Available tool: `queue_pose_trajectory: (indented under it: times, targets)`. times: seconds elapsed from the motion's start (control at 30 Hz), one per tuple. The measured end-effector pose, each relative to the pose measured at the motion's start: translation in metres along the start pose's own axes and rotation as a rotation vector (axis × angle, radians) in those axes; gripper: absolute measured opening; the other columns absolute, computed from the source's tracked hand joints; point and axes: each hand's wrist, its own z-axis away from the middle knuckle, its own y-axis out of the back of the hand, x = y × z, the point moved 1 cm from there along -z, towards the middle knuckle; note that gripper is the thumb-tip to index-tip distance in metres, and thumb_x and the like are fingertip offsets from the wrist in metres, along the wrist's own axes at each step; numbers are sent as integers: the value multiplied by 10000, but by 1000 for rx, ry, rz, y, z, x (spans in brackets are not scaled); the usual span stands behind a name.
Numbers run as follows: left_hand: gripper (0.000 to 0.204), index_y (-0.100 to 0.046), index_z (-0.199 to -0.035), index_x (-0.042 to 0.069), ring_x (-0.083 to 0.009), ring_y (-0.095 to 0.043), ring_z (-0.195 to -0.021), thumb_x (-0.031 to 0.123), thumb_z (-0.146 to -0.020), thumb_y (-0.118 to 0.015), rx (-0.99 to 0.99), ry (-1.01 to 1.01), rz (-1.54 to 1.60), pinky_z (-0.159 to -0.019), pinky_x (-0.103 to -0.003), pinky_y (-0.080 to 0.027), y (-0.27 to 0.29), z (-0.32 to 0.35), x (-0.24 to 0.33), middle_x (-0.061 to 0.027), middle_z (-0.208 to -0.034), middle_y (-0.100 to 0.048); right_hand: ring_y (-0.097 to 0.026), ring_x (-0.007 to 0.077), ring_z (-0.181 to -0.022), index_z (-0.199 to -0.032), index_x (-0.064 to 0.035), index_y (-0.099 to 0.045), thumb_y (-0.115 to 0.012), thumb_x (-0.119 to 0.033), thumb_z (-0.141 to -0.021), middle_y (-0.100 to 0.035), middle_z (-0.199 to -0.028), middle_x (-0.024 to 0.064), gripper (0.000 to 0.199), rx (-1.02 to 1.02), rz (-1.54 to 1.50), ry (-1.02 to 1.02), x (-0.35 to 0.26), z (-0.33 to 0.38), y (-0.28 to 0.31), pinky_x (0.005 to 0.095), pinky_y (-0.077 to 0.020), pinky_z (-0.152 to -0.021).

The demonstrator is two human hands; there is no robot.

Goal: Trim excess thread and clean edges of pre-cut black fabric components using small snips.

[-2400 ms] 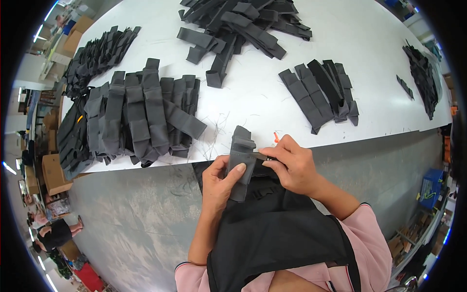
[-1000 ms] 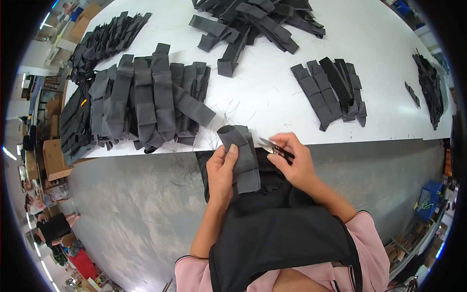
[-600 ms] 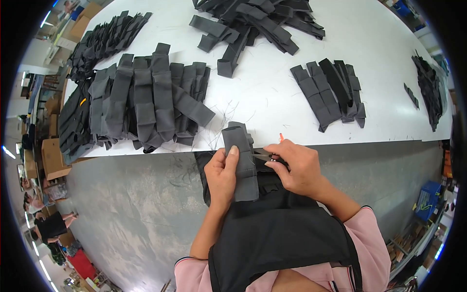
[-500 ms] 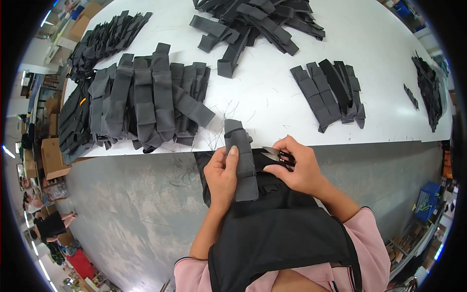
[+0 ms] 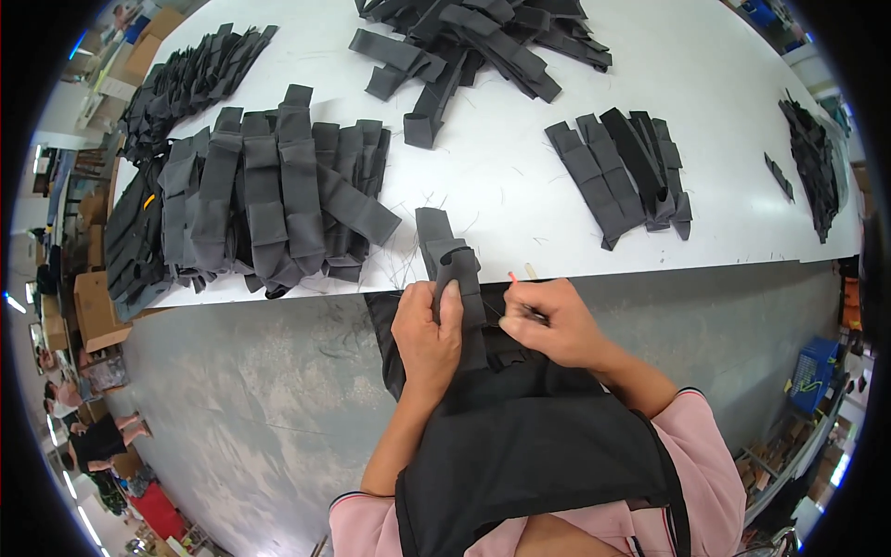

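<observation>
We hold 1 grey strap (image 5: 452,269) upright at the table (image 5: 724,121) edge, just in front of our apron (image 5: 529,446). Our left hand (image 5: 427,330) grips the strap's lower half, fingers closed around it, thumb pressed flat on its front. Our right hand (image 5: 552,320) sits at 3 o'clock from the strap, just beside it, fingers closed on a small tool with an orange tip (image 5: 510,277); we cannot tell what kind of tool it is.

From the strap, a grey pile (image 5: 269,195) lies at 10 o'clock, near it. A row of 5 or so dark straps (image 5: 622,172) lies at 2 o'clock, apart. A loose heap (image 5: 473,37) lies at 12 o'clock, well apart. A black stack (image 5: 815,162) lies at the table's far right end.
</observation>
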Motion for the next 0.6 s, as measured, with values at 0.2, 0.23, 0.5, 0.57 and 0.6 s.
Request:
queue_pose_trajectory:
  times: [0.2, 0.23, 0.5, 0.57, 0.6]
  targets:
    - [236, -468, -730, 6, -85, -360, -604, 145, -908, -537, -83, 302, 359, -547, -252, -332, -4, -3, -16, -8, -640, -420, -394, 96, -463, -624, 6, -474, -552, -42, -810, -463, -546, 19, 208, -60, -1150, 155, 1, 21, 23, 225, -281, -445]
    - [236, -465, -733, 17, -52, -345, -626, 146, -924, -516, -82, 394, 551, -554, -225, -321, -6, -4, -17, 36, -656, -417, -441, 100, -467, -722, 35, -540, -573, -70, -826, -498, -566, 20, 151, 127, -998, 0, 14, 23, 29, 209, -311, -440]
    - [217, -500, -767, 42, -9, -335, -655, 172, -940, -516, -23, 426, 629, -574, -180, -307, 0, -12, -9, 81, -700, -429, -572, 153, -612, -997, -50, -583, -727, -81, -717, -569, -744, 69, 316, 221, 193, 14, 6, 16, -1, 251, -449, -544]
    - [216, -507, -770, 44, -7, -335, -653, 178, -939, -524, -13, 432, 634, -571, -181, -306, 1, -14, -8, 79, -703, -437, -583, 170, -610, -969, -66, -592, -701, -54, -716, -562, -729, 60, 275, 245, 305, 138, 8, 14, -2, 267, -443, -532]
    - [214, -511, -771, 46, -5, -334, -647, 180, -936, -532, -34, 455, 638, -564, -178, -299, 2, -14, -8, 78, -702, -447, -583, 170, -610, -969, -66, -592, -701, -54, -716, -562, -729, 60, 275, 243, 302, 139, 8, 15, -3, 267, -443, -532]
